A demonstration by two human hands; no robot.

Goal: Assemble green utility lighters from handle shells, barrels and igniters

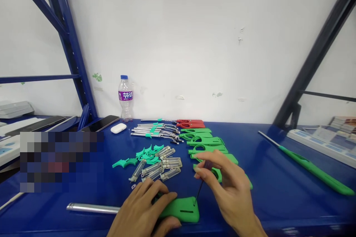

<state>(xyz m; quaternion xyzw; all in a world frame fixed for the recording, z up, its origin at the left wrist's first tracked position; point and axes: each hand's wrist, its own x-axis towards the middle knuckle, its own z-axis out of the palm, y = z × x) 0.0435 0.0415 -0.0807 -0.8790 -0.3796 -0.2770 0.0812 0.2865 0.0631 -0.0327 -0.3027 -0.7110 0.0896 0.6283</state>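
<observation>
A green long-necked lighter (180, 207) with a silver metal tube (94, 208) lies across the front of the blue table. My left hand (144, 207) is closed over its body, fingers on the far side and thumb on the near side. Between the thumb and fingers of my right hand (230, 189) is a small screwdriver (200, 189) with a dark handle. Its thin shaft slants down, and the tip touches the green body near its right end, beside a dark slot. Just beyond lie clear fuel tanks (155, 170) and teal triggers (148, 153).
Green casing halves (207, 149) and red ones (190, 123) line the table behind my right hand. Silver tubes with wires (155, 130) lie beside them. A bottle (126, 100) and white earphone case (118, 128) stand further back. Another green lighter (308, 170) and a power strip (322, 146) lie right.
</observation>
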